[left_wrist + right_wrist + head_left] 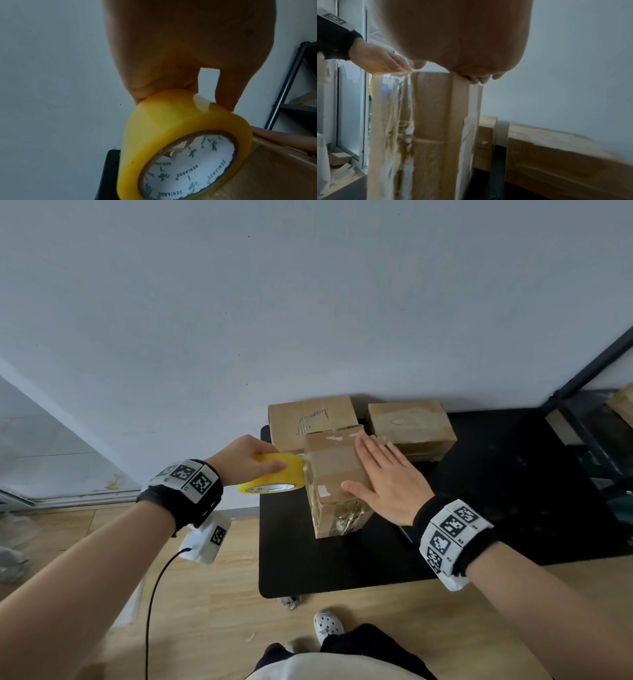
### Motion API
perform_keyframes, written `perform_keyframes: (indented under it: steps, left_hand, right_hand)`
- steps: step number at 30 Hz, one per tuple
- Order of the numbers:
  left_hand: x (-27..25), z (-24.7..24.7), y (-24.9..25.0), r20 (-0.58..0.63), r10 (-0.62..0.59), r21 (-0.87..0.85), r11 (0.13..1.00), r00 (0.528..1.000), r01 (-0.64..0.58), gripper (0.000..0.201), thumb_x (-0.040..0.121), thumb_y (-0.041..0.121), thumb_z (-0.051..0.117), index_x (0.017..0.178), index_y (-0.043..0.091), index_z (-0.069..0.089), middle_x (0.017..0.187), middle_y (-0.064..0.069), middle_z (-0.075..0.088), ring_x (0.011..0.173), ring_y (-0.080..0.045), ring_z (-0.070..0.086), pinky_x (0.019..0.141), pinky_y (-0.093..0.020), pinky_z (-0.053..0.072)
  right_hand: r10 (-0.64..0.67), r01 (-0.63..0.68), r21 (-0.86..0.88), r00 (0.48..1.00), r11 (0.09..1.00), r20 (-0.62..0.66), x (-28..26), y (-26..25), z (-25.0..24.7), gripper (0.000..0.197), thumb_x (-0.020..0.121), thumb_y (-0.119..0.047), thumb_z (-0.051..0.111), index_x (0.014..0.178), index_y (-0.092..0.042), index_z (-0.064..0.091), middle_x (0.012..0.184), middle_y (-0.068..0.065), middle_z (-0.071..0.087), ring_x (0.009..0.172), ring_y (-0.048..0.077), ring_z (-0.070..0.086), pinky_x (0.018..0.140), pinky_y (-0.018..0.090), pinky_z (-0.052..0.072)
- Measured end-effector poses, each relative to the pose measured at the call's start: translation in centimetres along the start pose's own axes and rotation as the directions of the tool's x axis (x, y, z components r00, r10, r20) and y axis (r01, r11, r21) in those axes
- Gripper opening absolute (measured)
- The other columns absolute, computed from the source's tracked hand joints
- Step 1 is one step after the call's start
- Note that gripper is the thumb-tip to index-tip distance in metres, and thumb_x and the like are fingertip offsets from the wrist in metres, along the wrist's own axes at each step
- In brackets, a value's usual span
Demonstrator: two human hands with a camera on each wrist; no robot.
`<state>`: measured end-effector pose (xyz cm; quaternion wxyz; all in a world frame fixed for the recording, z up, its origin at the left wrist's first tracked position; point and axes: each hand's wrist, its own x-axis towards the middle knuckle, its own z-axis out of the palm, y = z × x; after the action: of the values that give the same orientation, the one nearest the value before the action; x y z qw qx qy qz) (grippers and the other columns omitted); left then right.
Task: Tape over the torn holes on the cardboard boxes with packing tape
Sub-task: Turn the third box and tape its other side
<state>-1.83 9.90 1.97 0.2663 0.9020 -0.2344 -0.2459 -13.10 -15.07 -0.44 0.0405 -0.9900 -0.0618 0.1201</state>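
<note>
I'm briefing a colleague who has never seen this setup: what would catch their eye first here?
The bright yellow tape roll, gripped by the left hand at the left edge of the nearest cardboard box, stands out most. The right hand lies flat on that box's top, fingers straight. Behind it, two more boxes sit against the wall on the black table.

"DENIANDE" on tape roll core (192, 166)
</note>
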Motion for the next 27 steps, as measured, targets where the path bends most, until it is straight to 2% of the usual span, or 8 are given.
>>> perform_keyframes:
  steps: [3,6,11,13,16,20,22,27]
  left_hand:
    - [0.3,0.2,0.0,0.0,0.002,0.021,1.0,1.0,-0.002,0.012,0.089,0.031,0.058,0.087,0.02,0.064,0.075,0.003,0.059,0.074,-0.017,0.054,0.061,-0.019,0.039]
    - [0.4,0.4,-0.3,0.002,-0.018,0.003,1.0,1.0,0.018,0.02,0.088,0.032,0.059,0.094,0.016,0.069,0.085,-0.005,0.065,0.081,-0.021,0.059,0.071,-0.026,0.046]
    - [0.3,0.7,-0.1,-0.018,-0.011,-0.015,1.0,1.0,0.01,0.021,0.088,0.033,0.06,0.093,0.015,0.069,0.078,0.0,0.063,0.073,-0.015,0.057,0.066,-0.023,0.043]
    - [0.2,0.8,0.1,-0.024,-0.007,-0.015,1.0,1.0,0.007,0.018,0.088,0.034,0.06,0.09,0.018,0.067,0.071,0.007,0.058,0.066,-0.007,0.051,0.059,-0.019,0.038]
    - [0.0,0.9,0.1,-0.023,-0.001,0.0,1.0,1.0,0.001,0.024,0.087,0.037,0.06,0.092,0.015,0.069,0.074,0.001,0.06,0.068,-0.012,0.052,0.06,-0.02,0.039]
    - [-0.3,0.5,-0.2,-0.004,-0.004,0.013,1.0,1.0,0.004,0.027,0.087,0.038,0.06,0.089,0.013,0.069,0.075,-0.004,0.06,0.069,-0.017,0.05,0.063,-0.024,0.039]
    - [-0.7,-0.2,-0.2,0.008,-0.002,0.016,1.0,1.0,0.002,0.029,0.086,0.04,0.061,0.085,0.013,0.068,0.071,-0.003,0.057,0.066,-0.014,0.048,0.062,-0.025,0.037]
    - [-0.4,-2.8,1.6,-0.086,0.015,0.103,0.995,0.996,-0.006,0.032,0.077,0.049,0.068,0.078,0.017,0.069,0.072,-0.001,0.061,0.064,-0.011,0.051,0.059,-0.025,0.04]
  right_hand:
    - [0.007,-0.008,0.038,0.999,0.999,0.036,0.1,-0.3,-2.1,0.108,0.077,-0.083,0.013,0.151,-0.009,-0.013,0.158,0.007,-0.02,0.146,0.016,-0.014,0.118,0.033,-0.007]
    - [-0.135,0.133,0.024,0.982,0.991,0.129,1.6,-2.4,-4.1,0.122,0.072,-0.082,0.046,0.151,-0.011,-0.015,0.158,0.006,-0.02,0.146,0.017,-0.015,0.117,0.032,-0.007]
    - [-0.172,0.203,-0.089,0.946,0.975,0.276,5.1,-5.3,-5.0,0.142,0.054,-0.071,0.076,0.151,-0.018,-0.012,0.159,0.008,-0.017,0.147,0.023,-0.014,0.119,0.051,0.004]
    - [-0.124,0.176,-0.125,0.932,0.976,0.341,5.9,-5.9,-5.5,0.145,0.05,-0.066,0.081,0.151,-0.021,-0.012,0.159,0.009,-0.018,0.146,0.025,-0.016,0.116,0.059,0.006]
    - [-0.07,0.143,-0.152,0.91,0.978,0.409,6.4,-6.7,-5.9,0.146,0.049,-0.061,0.085,0.151,-0.022,-0.012,0.159,0.009,-0.015,0.146,0.027,-0.014,0.113,0.064,0.012]
    - [-0.078,0.162,-0.206,0.927,0.965,0.367,6.5,-7.0,-6.0,0.13,0.043,-0.064,0.083,0.146,-0.018,0.02,0.148,0.01,0.02,0.138,0.03,0.024,0.1,0.056,0.04]
    - [-0.089,0.174,-0.224,0.934,0.959,0.347,6.3,-6.7,-5.9,0.118,0.043,-0.065,0.082,0.138,-0.016,0.033,0.142,0.008,0.027,0.131,0.027,0.033,0.095,0.051,0.046]
    - [-0.11,0.137,-0.075,0.95,0.988,0.291,6.0,-5.7,-6.3,0.12,0.047,-0.059,0.085,0.144,-0.017,0.027,0.148,0.007,0.022,0.132,0.026,0.033,0.1,0.045,0.044]
